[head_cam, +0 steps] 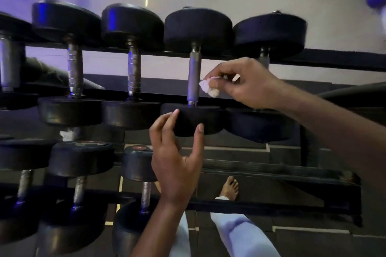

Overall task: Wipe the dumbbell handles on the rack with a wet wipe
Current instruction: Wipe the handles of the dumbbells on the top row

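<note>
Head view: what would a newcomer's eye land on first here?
First, the right hand pinching a crumpled white wet wipe against a dumbbell handle on the upper rack row. Just below, the left hand reaches for that dumbbell's near black head, fingertips at its edge. A bare foot shows on the floor beneath.

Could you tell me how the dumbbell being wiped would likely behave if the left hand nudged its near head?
The dumbbell probably resists: thick dark heads look heavy. Round heads might roll, though neighbours crowd both sides. The left hand only touches its near head.
</note>
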Demonstrator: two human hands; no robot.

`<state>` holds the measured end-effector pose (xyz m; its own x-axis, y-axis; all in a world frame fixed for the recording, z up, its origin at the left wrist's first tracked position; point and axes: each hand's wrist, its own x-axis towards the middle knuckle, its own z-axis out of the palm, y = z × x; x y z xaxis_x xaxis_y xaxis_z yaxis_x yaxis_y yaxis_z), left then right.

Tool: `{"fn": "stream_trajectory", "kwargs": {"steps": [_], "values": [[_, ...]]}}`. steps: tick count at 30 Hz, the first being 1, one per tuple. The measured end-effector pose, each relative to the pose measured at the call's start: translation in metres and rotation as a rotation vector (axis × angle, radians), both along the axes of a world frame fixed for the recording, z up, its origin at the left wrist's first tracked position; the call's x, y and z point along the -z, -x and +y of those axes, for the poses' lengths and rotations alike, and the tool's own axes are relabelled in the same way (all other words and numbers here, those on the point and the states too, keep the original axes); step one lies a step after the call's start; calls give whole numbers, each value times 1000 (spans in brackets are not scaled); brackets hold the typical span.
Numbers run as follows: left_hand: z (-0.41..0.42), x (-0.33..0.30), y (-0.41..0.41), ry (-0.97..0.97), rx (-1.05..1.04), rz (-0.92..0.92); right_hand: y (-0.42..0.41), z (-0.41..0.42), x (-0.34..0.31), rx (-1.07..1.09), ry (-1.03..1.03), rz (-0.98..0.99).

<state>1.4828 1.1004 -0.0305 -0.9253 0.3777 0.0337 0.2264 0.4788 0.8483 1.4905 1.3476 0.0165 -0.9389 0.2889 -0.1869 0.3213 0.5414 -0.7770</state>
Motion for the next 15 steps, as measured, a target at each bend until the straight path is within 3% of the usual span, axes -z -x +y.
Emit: {"fn": "stream_trajectory", "kwargs": {"steps": [4, 8, 15], "values": [[37, -24, -33, -31, 128, 7, -56, 32, -15, 114, 93, 60], [76, -32, -66, 60, 268, -110, -102, 54, -18, 170, 140, 65], [90, -10, -85, -18, 201, -212, -138, 77, 5, 118, -89, -21]]}}
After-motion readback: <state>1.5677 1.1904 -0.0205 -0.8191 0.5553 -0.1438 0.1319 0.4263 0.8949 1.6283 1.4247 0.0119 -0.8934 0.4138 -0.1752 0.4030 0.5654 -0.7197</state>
